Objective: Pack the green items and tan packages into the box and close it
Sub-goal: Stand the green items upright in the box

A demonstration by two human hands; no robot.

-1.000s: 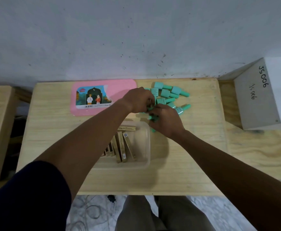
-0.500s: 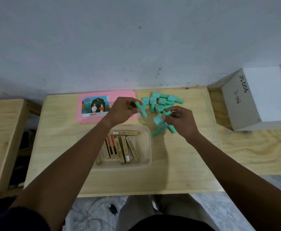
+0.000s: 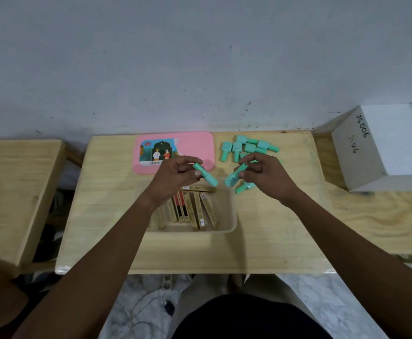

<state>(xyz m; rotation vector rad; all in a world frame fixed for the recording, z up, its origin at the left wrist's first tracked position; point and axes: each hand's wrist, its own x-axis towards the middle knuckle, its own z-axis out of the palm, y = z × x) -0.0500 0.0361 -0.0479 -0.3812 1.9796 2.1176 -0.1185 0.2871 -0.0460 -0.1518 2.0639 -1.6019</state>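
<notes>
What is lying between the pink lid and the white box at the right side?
In the head view, a loose pile of green bottle-shaped items lies on the wooden table between the pink rectangular lid and the white box.

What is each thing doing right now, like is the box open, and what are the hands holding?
Clear box: open, tan packages inside.
Tan packages: lying in the box.
Pink lid: off, flat on the table.
Left hand: holding one green item.
Right hand: holding green items.
Green pile: loose on the table.
</notes>
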